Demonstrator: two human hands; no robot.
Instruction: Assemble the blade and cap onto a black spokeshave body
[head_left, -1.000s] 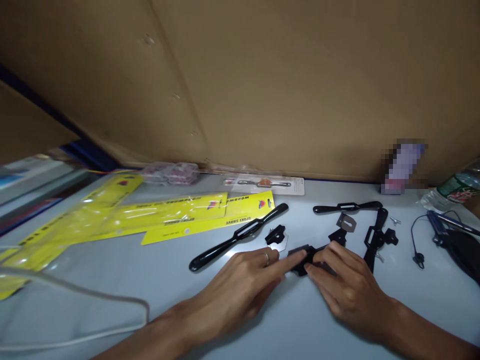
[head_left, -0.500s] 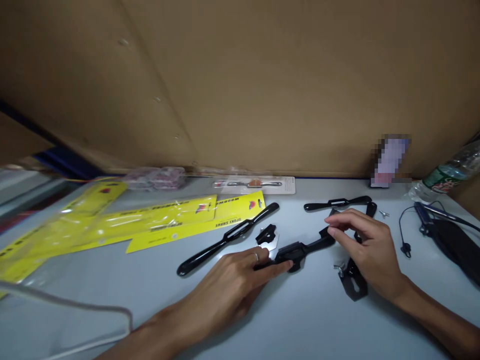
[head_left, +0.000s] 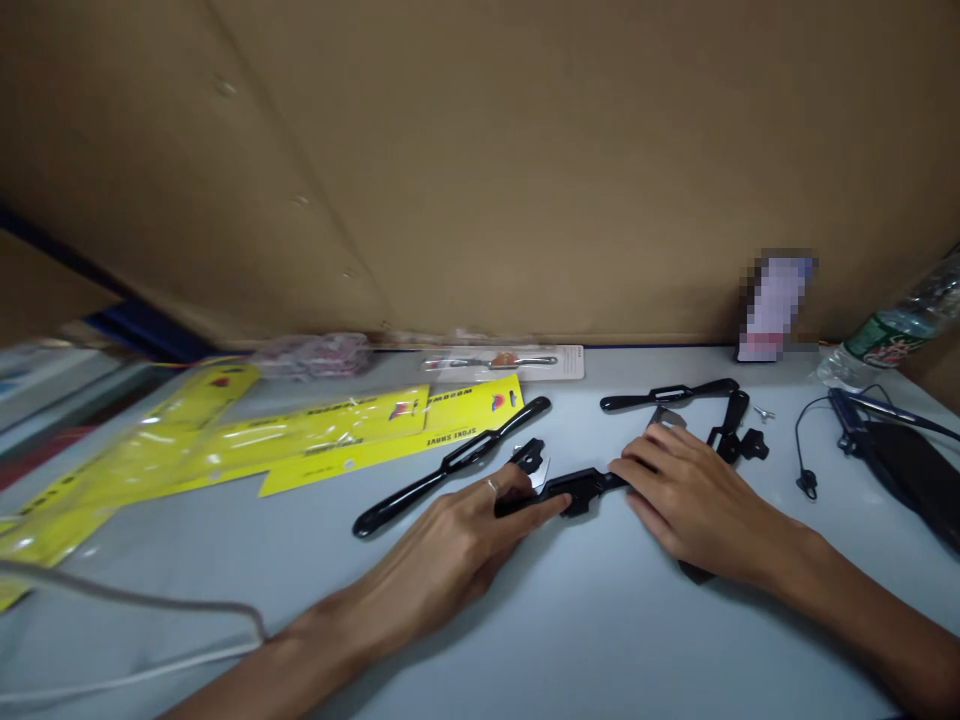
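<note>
A black spokeshave body (head_left: pixel 579 488) lies across the grey table (head_left: pixel 600 640) in front of me. My left hand (head_left: pixel 472 525), a ring on one finger, pinches its left handle with fingers stretched along it. My right hand (head_left: pixel 686 495) lies curled over its right handle and hides that end. A dark metal plate (head_left: pixel 694 572) peeks out under my right palm. A small black cap with a shiny blade (head_left: pixel 534 460) sits just behind my left fingertips.
Three more black spokeshave bodies lie at left (head_left: pixel 450 465), back (head_left: pixel 667 396) and right (head_left: pixel 731 430). Yellow packaging cards (head_left: pixel 337 440) spread left, a blister pack (head_left: pixel 502 362) behind. A bottle (head_left: pixel 892 335), black strap (head_left: pixel 892 450), white cable (head_left: pixel 150 600) and cardboard wall (head_left: pixel 480 170) border the table.
My right hand lifted off toward the back parts, then came down again over the right handle and the plate. The left hand stayed on the left handle.
</note>
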